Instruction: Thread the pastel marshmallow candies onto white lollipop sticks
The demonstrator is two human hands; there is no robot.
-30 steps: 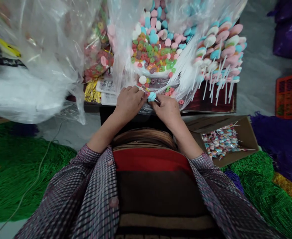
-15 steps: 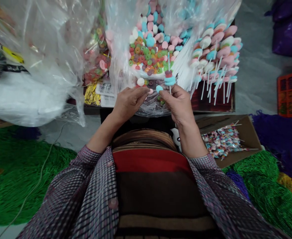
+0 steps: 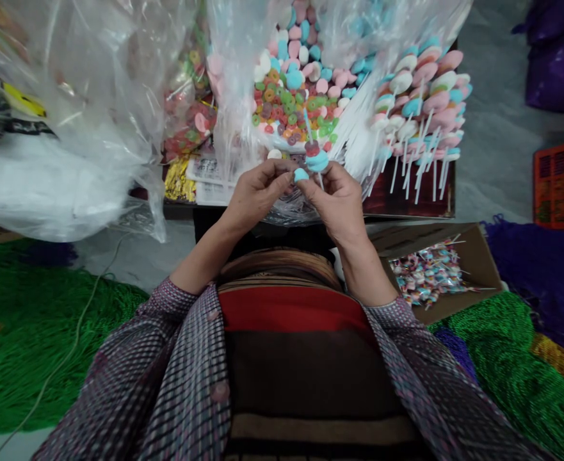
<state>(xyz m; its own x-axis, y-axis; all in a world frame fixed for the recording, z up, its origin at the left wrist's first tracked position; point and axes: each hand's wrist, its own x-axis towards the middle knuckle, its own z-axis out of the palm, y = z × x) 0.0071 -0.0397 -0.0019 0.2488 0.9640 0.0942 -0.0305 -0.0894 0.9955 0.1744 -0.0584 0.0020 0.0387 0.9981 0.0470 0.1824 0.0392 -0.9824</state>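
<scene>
My right hand (image 3: 338, 200) is closed on a thin white candy stick (image 3: 321, 181). The stick stands tilted, threaded with a blue marshmallow (image 3: 317, 161) and a red gummy candy (image 3: 312, 148) above it. A loose blue marshmallow (image 3: 301, 174) sits between both thumbs, in front of the stick. My left hand (image 3: 258, 197) pinches at its left side, fingertips pressed together; their far side is hidden. Below the hands lies the clear plastic bag edge (image 3: 289, 212). Just beyond, gummy rings (image 3: 291, 105) and pink, white and blue marshmallows (image 3: 305, 48) lie in open plastic.
Finished marshmallow skewers (image 3: 423, 102) are stacked at the table's right, beside loose white sticks (image 3: 358, 131). A cardboard box (image 3: 486, 262) of wrapped candies stands below right. Gold ties (image 3: 178, 179) and a big plastic bag (image 3: 61, 186) lie left. An orange crate (image 3: 560, 182) is far right.
My hands have drawn together, so my left fingertips now reach the loose blue marshmallow. The stick has shifted left and leans more to the left.
</scene>
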